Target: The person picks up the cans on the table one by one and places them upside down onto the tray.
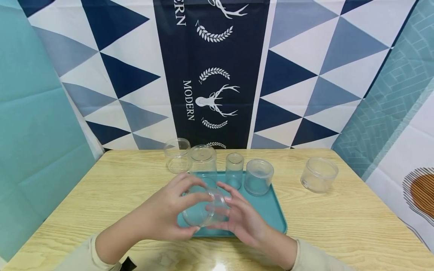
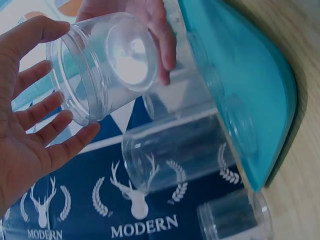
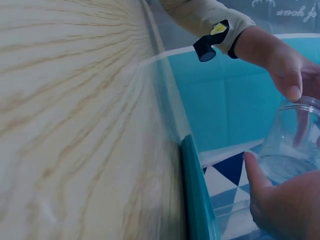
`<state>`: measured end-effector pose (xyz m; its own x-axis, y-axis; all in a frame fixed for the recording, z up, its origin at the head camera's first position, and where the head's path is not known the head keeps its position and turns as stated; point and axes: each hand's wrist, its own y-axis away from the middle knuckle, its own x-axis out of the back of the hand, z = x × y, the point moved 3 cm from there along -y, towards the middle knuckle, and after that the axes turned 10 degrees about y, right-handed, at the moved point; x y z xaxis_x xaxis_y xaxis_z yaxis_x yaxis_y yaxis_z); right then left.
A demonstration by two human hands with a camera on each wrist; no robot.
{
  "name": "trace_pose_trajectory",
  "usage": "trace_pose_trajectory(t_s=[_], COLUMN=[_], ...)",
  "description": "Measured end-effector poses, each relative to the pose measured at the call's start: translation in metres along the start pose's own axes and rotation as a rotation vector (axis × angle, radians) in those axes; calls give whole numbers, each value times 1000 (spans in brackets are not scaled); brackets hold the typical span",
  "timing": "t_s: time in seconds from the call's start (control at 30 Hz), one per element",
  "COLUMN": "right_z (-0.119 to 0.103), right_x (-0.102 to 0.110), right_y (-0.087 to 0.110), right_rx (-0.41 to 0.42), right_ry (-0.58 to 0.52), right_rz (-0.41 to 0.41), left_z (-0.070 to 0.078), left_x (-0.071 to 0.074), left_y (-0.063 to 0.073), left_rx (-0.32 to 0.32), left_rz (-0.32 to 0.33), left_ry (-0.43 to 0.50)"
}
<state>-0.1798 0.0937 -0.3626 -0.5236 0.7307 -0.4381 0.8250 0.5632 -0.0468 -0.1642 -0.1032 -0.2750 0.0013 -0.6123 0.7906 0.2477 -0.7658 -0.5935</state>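
A clear plastic jar (image 1: 198, 213) is held tilted on its side above the teal tray (image 1: 268, 212). My left hand (image 1: 173, 209) grips it around one end, thumb and fingertips on the ringed rim, as the left wrist view shows on the jar (image 2: 97, 67). Around the base end my right hand (image 1: 245, 220) has its fingers spread and fairly straight. Some of them show through the clear wall. In the right wrist view the thumb of the right hand (image 3: 290, 207) stands beside the base; whether it touches I cannot tell.
On the tray stand a tall clear jar (image 1: 203, 162), a narrow one (image 1: 234, 169) and a squat one (image 1: 259, 178). Another clear jar (image 1: 178, 158) stands behind the tray's left corner, and a low wide jar (image 1: 319, 175) on the wooden table (image 1: 325, 222) at right. Patterned cloth (image 1: 295, 75) hangs behind.
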Motion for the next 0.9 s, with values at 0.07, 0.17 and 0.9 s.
trace_pose_trajectory(t_s=[0.07, 0.17, 0.9], right_z=[0, -1, -15], right_x=[2, 5, 35], right_y=[3, 7, 30], right_rx=[28, 76, 137], right_ry=[-23, -40, 105], right_rz=[-43, -116, -78], left_z=[2, 5, 7], left_x=[-4, -10, -27], left_y=[-2, -4, -2], left_rx=[-17, -38, -41], left_rz=[8, 20, 81], left_ry=[18, 36, 25])
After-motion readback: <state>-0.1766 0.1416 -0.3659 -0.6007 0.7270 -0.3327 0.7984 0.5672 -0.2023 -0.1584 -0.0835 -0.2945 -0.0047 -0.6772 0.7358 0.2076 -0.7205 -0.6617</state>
